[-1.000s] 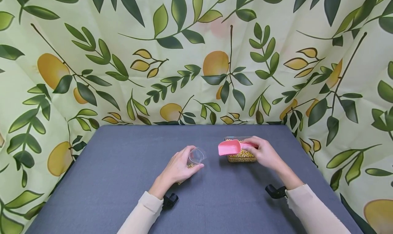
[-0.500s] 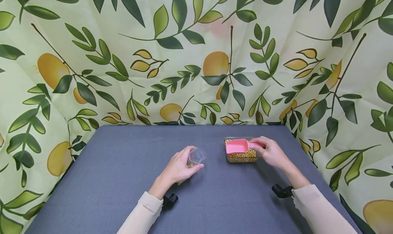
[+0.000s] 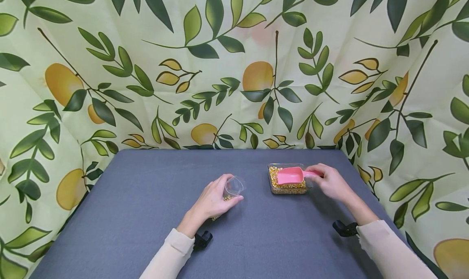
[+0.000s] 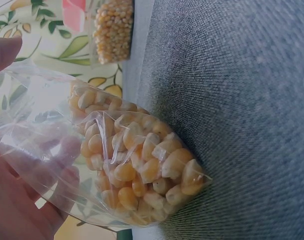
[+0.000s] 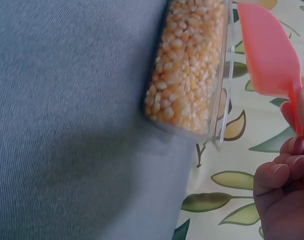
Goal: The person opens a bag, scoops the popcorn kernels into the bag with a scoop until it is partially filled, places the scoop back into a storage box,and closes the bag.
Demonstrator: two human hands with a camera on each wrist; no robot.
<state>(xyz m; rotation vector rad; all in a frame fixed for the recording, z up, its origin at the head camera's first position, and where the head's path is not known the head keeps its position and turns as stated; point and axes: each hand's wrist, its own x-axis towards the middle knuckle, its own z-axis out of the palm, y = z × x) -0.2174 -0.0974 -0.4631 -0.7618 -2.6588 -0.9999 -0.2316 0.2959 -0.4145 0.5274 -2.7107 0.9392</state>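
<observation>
My left hand (image 3: 212, 197) holds a clear plastic bag (image 4: 136, 165) near its top, thumb and fingers spread around the round open mouth. Corn kernels fill the bag's lower part, whose bottom corner meets the cloth in the left wrist view. In my right hand (image 3: 331, 183) is a pink scoop (image 3: 291, 176), gripped by its handle. The scoop's bowl is over a rectangular glass container (image 3: 288, 191) and looks level in the head view. Corn kernels (image 5: 184, 65) lie inside that container.
Dark grey-blue cloth covers the table (image 3: 154, 189). A leaf-and-fruit patterned curtain (image 3: 220, 67) closes off the back and both sides. Black straps with mounts sit at both wrists, near light sleeves (image 3: 388, 246).
My right hand has moved right with the scoop, from the left edge of the glass container to over its right part. My left hand and the bag have stayed in place.
</observation>
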